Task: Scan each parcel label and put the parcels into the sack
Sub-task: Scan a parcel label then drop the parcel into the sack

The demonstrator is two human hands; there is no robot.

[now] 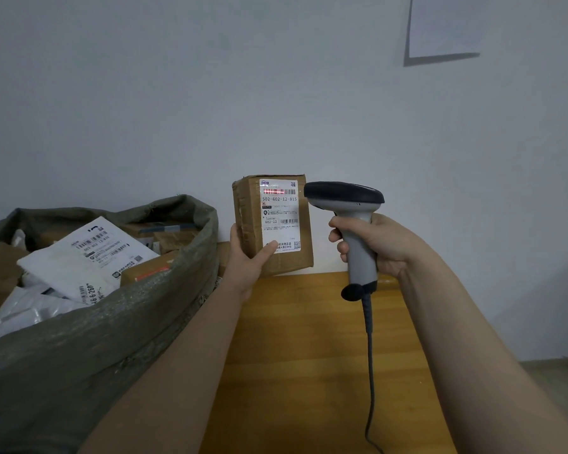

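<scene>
While scanning, not yet sacking: step in hand judged as the label read on one cardboard box (248,208).

- Nearest, below the box: wooden table (309,355), scanner cable (370,371) hanging down across it.
- Right of the box, close: right hand (371,247), fingers curled tight round the grey handle of the barcode scanner (345,198). Black scanner head level with the box top and aimed at it.
- On the box itself: left hand (246,260), thumb pressed on the lower front face over the shipping label (280,217), fingers round the left edge. Box held upright, apparently clear of the table.
- Red scan line (274,191) across the top barcode of the label.
- Left of the box, just beside: grey-green woven sack (112,339), mouth open, heaped with parcels, a white mailer (89,253) on top.
- Behind the box: pale wall (177,93).

Next, probably: confirm the read, swing the box left over the sack rim, lay it on the heap. Little room left, so some risk of sliding off.
</scene>
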